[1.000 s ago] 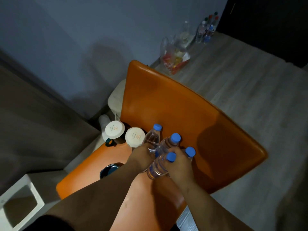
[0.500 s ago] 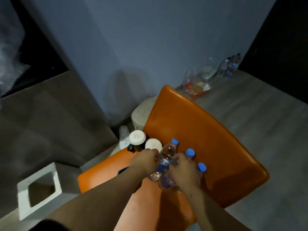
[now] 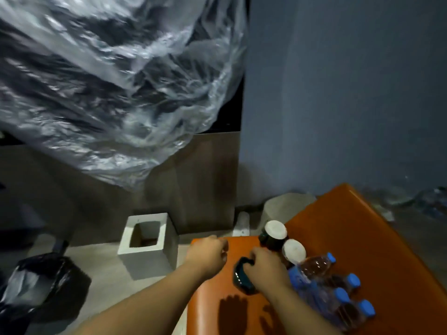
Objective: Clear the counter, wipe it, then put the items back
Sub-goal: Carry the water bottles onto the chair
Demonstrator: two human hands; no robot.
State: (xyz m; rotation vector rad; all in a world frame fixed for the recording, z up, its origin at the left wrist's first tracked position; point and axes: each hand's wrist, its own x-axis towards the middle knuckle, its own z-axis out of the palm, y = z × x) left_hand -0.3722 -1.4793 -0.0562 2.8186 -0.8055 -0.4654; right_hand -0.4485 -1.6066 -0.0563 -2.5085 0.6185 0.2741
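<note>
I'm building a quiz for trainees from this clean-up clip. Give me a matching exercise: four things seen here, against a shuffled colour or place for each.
Things:
1. bottle caps
2. jar lids
3. padded seat
4. dark container

Matches:
A. orange
B. in the grip of the right hand
C. blue
D. white

Pairs: 1-C, 2-D, 3-A, 4-B

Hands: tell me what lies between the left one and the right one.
Head view: between left hand and right hand, only bare orange seat and the end of the dark object the right hand grips.
</note>
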